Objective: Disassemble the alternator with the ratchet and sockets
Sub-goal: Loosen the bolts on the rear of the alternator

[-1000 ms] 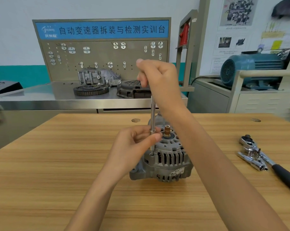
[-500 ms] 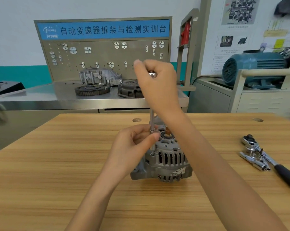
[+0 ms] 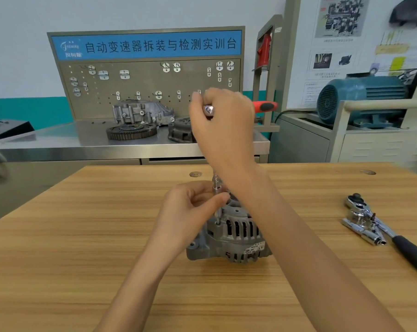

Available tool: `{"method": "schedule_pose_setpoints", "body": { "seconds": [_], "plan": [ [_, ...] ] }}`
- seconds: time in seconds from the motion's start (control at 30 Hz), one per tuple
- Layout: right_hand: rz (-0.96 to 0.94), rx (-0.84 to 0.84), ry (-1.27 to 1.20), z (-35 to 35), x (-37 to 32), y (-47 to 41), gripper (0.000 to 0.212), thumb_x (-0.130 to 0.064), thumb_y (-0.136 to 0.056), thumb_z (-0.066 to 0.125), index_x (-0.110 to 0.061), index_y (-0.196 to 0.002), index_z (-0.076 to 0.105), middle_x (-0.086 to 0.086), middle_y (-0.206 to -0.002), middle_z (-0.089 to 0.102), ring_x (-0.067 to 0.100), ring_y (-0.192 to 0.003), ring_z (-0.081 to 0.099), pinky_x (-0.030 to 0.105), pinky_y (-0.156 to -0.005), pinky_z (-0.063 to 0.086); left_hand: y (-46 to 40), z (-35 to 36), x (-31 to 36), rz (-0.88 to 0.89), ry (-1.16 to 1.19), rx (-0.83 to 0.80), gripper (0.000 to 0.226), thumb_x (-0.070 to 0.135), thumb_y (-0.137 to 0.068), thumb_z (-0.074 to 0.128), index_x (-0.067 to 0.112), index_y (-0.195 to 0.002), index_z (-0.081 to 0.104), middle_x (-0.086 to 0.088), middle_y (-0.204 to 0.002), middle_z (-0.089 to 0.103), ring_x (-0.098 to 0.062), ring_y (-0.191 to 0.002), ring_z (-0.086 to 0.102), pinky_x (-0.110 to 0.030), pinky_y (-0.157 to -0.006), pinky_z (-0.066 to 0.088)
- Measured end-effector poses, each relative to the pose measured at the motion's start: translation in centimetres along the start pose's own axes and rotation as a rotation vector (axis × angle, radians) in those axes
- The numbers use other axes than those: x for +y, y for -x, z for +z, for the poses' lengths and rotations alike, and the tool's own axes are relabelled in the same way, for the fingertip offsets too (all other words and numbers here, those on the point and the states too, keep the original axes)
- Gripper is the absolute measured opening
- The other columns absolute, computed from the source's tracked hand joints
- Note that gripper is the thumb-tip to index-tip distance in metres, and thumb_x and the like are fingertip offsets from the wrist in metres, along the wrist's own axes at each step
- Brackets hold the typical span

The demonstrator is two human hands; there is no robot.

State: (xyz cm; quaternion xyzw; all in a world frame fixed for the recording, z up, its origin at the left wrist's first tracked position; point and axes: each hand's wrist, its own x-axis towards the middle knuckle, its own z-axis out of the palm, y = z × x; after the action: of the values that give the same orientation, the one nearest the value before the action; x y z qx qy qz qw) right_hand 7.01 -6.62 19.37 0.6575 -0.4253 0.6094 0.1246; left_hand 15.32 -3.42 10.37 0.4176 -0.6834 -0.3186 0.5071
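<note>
1. Resting on the wooden tabletop [image 3: 83,271], directly beneath both hands, the alternator [image 3: 233,236] stands with its finned grey housing upward. It looks like cast metal with a heavy core, so I judge it heavy and stiff; it should stay put under modest turning force but may twist on the smooth wood if a bolt is tight.
2. Gripping high above the alternator, the right hand [image 3: 224,121] is curled round the head of the ratchet [image 3: 262,107], whose red and black handle sticks out to the right of that grip. The chrome head shows between the fingers.
3. Running straight down from the right hand's grip, a slim extension bar [image 3: 217,200] ends in a socket seated at the housing's rim, probably on a through-bolt, though the bolt itself is hidden.
4. Pinching the bar low down, just above the housing, the left hand [image 3: 190,212] steadies it between thumb and fingertips.
5. Lying well to the right of both grips are a second ratchet [image 3: 380,224] and loose sockets [image 3: 365,232].
6. The polished bar looks slippery and long enough to tilt off; the best hold is low near the socket, with the housing's lugs the firmest place to brace.
</note>
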Motion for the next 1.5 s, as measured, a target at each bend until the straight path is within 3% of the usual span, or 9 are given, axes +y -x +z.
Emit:
{"method": "schedule_pose_setpoints", "body": {
  "seconds": [0.13,0.3,0.43,0.57,0.77,0.9,1.13,1.3,1.5],
  "plan": [
    [0.116,-0.116,-0.552,-0.2,0.8,-0.6,0.05,-0.009,-0.093,0.052,-0.018,-0.047,0.035,-0.011,-0.044,0.03,0.005,-0.047,0.031,0.016,-0.054,0.031,0.0,-0.2,0.2,-0.03,0.033,-0.051,0.022,0.014,-0.086,0.067,0.018,-0.107,0.071,0.012,-0.091,0.075,0.002,-0.092,0.068,-0.014,-0.082,0.052],
    [0.235,-0.228,-0.908,-0.2,0.9,-0.9,0.05,-0.002,-0.094,0.046,-0.011,-0.046,0.041,0.003,-0.049,0.039,0.013,-0.059,0.045,0.023,-0.079,0.046,-0.2,0.0,0.4,-0.043,0.032,-0.029,0.013,0.018,-0.084,0.07,0.027,-0.093,0.072,0.008,-0.081,0.075,-0.001,-0.086,0.07,-0.016,-0.079,0.054],
    [0.06,-0.023,-0.521,-0.1,0.4,0.1,0.046,-0.007,-0.092,0.051,-0.009,-0.049,0.037,-0.001,-0.048,0.032,0.011,-0.052,0.034,0.025,-0.062,0.036,-0.1,0.2,0.3,-0.044,0.056,0.029,0.011,0.016,-0.078,0.074,0.025,-0.084,0.074,0.006,-0.074,0.075,-0.001,-0.076,0.07,-0.016,-0.073,0.054],
    [-0.07,0.23,0.117,-0.1,0.1,0.8,0.034,-0.018,-0.089,0.054,-0.017,-0.058,0.039,-0.006,-0.054,0.035,0.018,-0.061,0.037,0.032,-0.076,0.03,-0.2,0.4,0.1,-0.024,0.028,0.075,0.019,0.026,-0.065,0.072,0.018,-0.082,0.075,0.005,-0.059,0.068,0.001,-0.058,0.059,-0.015,-0.061,0.048],
    [0.09,-0.137,-0.559,-0.5,0.8,-0.6,0.047,-0.006,-0.091,0.054,-0.009,-0.047,0.04,-0.004,-0.045,0.032,0.01,-0.053,0.038,0.013,-0.059,0.033,0.2,0.2,0.2,-0.026,0.022,0.009,0.015,0.019,-0.084,0.07,0.028,-0.095,0.072,0.003,-0.079,0.075,-0.002,-0.082,0.069,-0.011,-0.07,0.051],
    [0.163,-0.257,-0.835,-0.6,1.1,-0.8,0.05,-0.003,-0.094,0.049,-0.009,-0.044,0.045,-0.005,-0.044,0.04,0.008,-0.065,0.057,0.012,-0.077,0.045,0.3,0.1,0.4,-0.002,-0.01,0.001,0.014,0.018,-0.084,0.07,0.03,-0.09,0.072,0.011,-0.078,0.075,0.003,-0.079,0.068,-0.009,-0.066,0.05],
    [-0.176,0.079,0.184,-0.3,-1.1,0.6,0.031,-0.016,-0.088,0.054,-0.016,-0.057,0.051,-0.001,-0.054,0.038,0.021,-0.064,0.038,0.03,-0.075,0.028,0.4,0.2,0.3,-0.027,-0.003,0.087,0.012,0.02,-0.068,0.068,0.015,-0.078,0.073,0.003,-0.054,0.064,-0.005,-0.06,0.06,-0.032,-0.069,0.055],
    [-0.038,-0.036,-0.321,-0.1,-0.4,0.0,0.051,-0.007,-0.088,0.054,-0.022,-0.046,0.03,-0.01,-0.042,0.026,0.011,-0.049,0.027,0.021,-0.095,0.031,0.5,0.1,0.4,-0.026,0.024,0.025,0.013,0.015,-0.083,0.07,0.026,-0.089,0.072,0.01,-0.076,0.074,0.003,-0.075,0.067,-0.009,-0.066,0.049],
    [0.188,-0.214,-0.758,-0.7,0.8,-0.6,0.043,-0.006,-0.093,0.052,0.003,-0.051,0.052,-0.003,-0.047,0.044,0.011,-0.059,0.046,0.016,-0.067,0.042,0.4,0.4,0.4,-0.058,0.065,0.031,0.015,0.015,-0.082,0.072,0.029,-0.086,0.071,0.01,-0.078,0.075,0.003,-0.08,0.069,-0.011,-0.071,0.052]
  ]
}}
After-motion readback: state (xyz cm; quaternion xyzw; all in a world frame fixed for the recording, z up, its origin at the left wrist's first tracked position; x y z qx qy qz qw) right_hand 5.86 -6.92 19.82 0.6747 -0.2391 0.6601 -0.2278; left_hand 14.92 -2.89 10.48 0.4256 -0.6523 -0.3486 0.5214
